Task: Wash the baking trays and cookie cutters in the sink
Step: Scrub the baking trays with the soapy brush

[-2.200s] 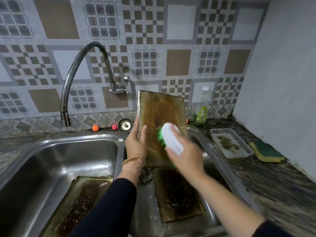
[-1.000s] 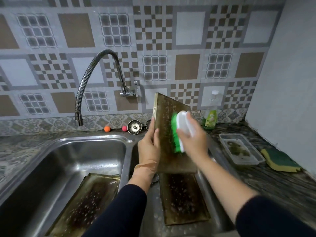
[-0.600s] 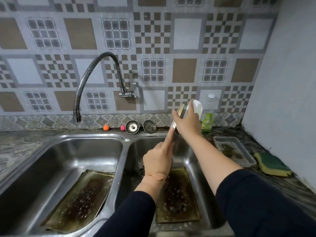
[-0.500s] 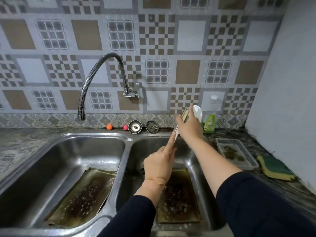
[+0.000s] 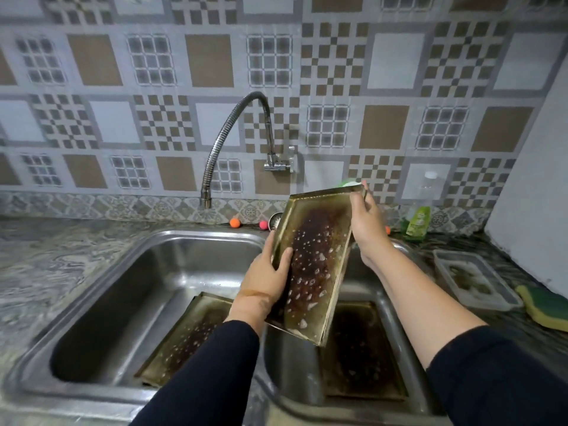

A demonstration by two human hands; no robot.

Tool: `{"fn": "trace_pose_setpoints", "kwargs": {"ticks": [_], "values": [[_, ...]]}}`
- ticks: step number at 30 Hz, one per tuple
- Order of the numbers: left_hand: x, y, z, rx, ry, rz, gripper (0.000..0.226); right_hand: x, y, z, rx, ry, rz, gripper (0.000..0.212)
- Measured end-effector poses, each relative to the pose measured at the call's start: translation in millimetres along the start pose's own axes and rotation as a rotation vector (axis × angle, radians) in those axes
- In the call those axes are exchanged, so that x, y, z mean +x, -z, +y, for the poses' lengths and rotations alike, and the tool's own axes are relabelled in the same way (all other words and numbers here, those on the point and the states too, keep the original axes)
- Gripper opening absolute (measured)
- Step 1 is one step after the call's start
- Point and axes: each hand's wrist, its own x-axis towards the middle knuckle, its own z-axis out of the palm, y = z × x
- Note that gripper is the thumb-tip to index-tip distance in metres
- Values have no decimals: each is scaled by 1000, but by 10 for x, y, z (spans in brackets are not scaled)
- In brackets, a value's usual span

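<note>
Tray [image 5: 313, 265] upright, long axis near-vertical

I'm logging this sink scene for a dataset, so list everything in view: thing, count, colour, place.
baking trays: 3, brass-coloured with dark burnt stains; one held up over the divider, one in the left basin, one in the right basin
brush: 1, green and white, peeking over the held tray's top edge
sink: 1, steel, two basins
tap: 1, chrome, flexible, on the wall
small balls: 2 clearly seen, orange and pink, behind the sink
soap bottle: 1, clear with green label, back right
plastic container: 1, clear, right counter
sponge: 1, yellow and green, far right
left hand: grips the tray's left edge
right hand: grips its top right corner
</note>
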Motion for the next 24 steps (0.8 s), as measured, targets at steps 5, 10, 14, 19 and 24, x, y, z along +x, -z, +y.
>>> {"fn": "trace_pose_setpoints", "kwargs": {"ticks": [5, 10, 14, 19, 24], "values": [[-4, 599, -583, 55, 29, 23, 65, -86, -376, 119, -300, 60, 10, 60], [-73, 1085, -1493, 112, 242, -18, 70, -178, -540, 371, -535, 88, 93, 84], [-84, 1330, -2133, 211, 398, -183, 74, -349, -656, 557, -740, 36, 141, 86], [-1, 1428, -2567, 367, 481, -425, 79, -598, -681, 713, -845, -70, 130, 85], [-39, 1335, -2831, 468, 560, -543, 89, -689, -652, 785, -853, -82, 123, 85]]}}
